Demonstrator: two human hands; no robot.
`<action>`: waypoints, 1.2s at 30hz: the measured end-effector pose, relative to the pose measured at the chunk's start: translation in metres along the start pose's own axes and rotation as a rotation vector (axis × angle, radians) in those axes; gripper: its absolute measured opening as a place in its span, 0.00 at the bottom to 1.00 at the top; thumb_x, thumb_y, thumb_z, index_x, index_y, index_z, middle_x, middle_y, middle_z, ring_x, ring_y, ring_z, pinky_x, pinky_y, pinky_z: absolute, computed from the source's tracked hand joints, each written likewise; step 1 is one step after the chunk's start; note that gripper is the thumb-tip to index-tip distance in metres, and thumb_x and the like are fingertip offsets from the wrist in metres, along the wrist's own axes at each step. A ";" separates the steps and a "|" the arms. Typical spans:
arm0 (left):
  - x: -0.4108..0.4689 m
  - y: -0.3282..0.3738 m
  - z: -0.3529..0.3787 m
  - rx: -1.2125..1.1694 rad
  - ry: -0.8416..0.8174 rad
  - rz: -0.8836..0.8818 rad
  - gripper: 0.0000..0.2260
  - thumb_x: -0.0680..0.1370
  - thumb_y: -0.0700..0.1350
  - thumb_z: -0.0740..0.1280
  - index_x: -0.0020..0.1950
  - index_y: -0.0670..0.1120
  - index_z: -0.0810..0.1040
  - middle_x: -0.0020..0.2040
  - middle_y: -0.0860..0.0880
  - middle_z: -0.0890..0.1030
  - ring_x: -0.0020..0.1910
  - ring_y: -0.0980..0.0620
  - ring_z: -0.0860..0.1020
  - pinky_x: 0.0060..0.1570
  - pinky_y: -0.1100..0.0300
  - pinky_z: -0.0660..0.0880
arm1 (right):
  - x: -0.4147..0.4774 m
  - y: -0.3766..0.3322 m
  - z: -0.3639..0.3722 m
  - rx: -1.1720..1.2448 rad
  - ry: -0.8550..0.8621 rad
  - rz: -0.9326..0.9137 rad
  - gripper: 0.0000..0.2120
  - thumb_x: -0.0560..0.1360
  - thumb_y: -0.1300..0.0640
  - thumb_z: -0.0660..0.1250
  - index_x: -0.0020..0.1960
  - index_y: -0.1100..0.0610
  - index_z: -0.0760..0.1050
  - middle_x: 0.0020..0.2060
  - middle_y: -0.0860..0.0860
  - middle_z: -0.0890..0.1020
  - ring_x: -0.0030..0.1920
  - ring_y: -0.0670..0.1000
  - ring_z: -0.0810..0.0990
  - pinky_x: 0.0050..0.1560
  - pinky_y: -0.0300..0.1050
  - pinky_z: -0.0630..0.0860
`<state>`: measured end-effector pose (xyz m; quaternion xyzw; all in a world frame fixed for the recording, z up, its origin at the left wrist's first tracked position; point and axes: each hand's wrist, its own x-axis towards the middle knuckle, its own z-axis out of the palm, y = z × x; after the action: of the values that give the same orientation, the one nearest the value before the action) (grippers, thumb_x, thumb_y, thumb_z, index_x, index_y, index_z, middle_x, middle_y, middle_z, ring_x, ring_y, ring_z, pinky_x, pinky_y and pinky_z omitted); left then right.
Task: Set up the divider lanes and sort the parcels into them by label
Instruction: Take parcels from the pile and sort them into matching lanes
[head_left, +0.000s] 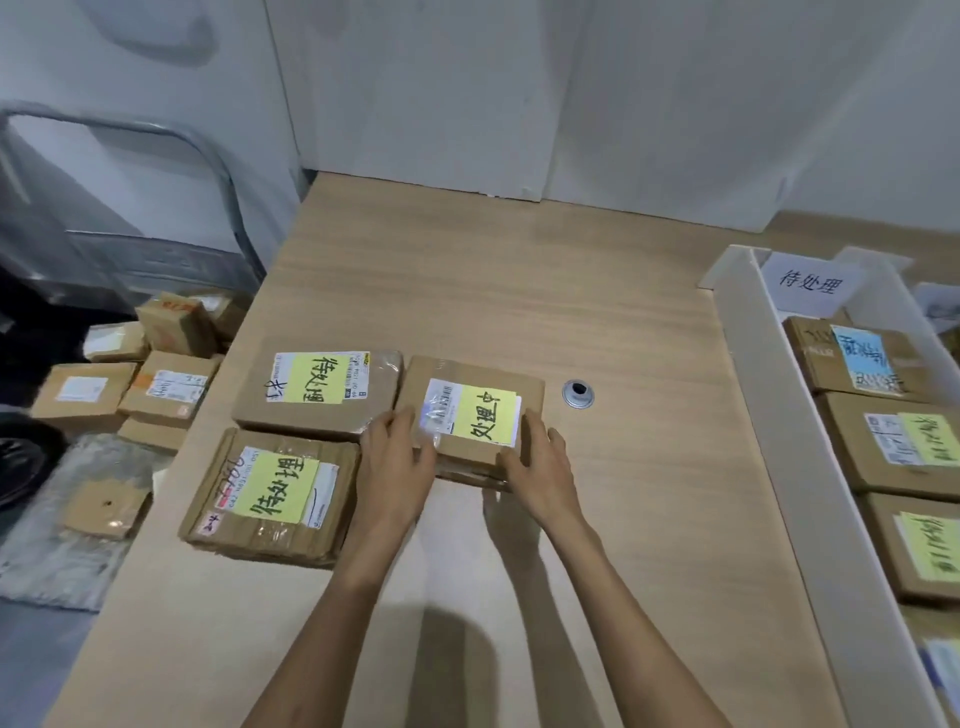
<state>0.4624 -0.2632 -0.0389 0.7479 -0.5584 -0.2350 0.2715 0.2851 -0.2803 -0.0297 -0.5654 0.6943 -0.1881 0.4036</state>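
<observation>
The table (519, 291) is pale wood-grain board, smooth and matt; a small metal ring (577, 395) set in it shines. The middle parcel (470, 421) is dull brown cardboard with a matt yellow paper note (485, 415); the far parcel (319, 389) has glossy, wrinkled clear tape over one end; the near parcel (270, 493) shows creased cardboard under shiny tape. The divider (763, 395) is smooth, matt white board; the sign (810, 283) is plain white paper; the trolley handle (208, 150) is dull grey metal tube.
</observation>
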 end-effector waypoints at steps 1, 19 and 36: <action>0.002 -0.002 0.002 -0.003 0.009 0.014 0.18 0.80 0.45 0.63 0.70 0.49 0.71 0.66 0.43 0.70 0.66 0.44 0.65 0.60 0.56 0.64 | 0.002 0.001 0.005 0.011 -0.007 0.014 0.27 0.76 0.52 0.59 0.72 0.39 0.58 0.65 0.56 0.69 0.66 0.56 0.67 0.58 0.54 0.72; -0.061 0.038 0.035 0.029 -0.149 0.000 0.24 0.77 0.52 0.66 0.73 0.59 0.69 0.64 0.44 0.73 0.67 0.44 0.64 0.56 0.52 0.69 | -0.065 0.065 -0.030 0.128 0.206 0.092 0.28 0.78 0.55 0.63 0.75 0.42 0.61 0.68 0.48 0.72 0.67 0.47 0.69 0.56 0.38 0.63; -0.267 0.327 0.121 -0.205 -0.057 0.407 0.21 0.76 0.52 0.67 0.68 0.62 0.70 0.61 0.46 0.74 0.63 0.46 0.66 0.52 0.57 0.66 | -0.258 0.192 -0.333 0.147 0.680 -0.109 0.27 0.79 0.54 0.64 0.76 0.45 0.62 0.71 0.45 0.71 0.72 0.49 0.66 0.69 0.53 0.69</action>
<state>0.0807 -0.0990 0.1032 0.5816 -0.6782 -0.2517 0.3721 -0.0853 -0.0479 0.1236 -0.4762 0.7423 -0.4363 0.1783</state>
